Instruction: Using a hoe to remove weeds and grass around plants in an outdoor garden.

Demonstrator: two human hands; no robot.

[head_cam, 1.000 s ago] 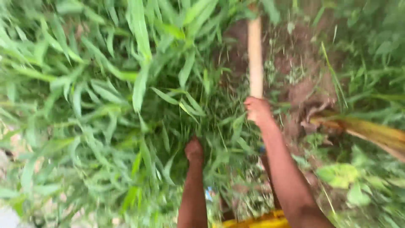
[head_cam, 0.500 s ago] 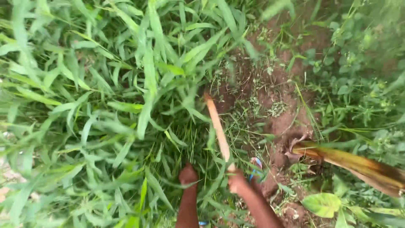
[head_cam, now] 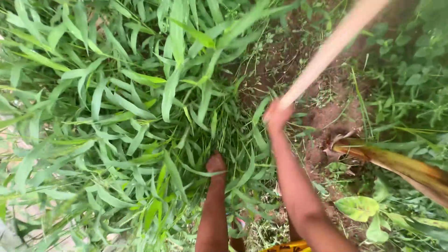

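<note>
Your right hand (head_cam: 277, 115) is clamped round the lower end of a pale wooden handle (head_cam: 332, 45), which slants up and away toward the top right, above the patch of bare soil (head_cam: 326, 116); its working end is out of view. Your left hand (head_cam: 215, 164) is closed into the tall grass (head_cam: 140, 102) just left of that soil, seemingly gripping a bunch of stems, though the blades hide the fingers. The risk, as I judge it: the left hand sits close to where the tool would land, so a misjudged swing could strike it. The dry yellow-brown stalk (head_cam: 396, 163) right of the soil could deflect the stroke.
</note>
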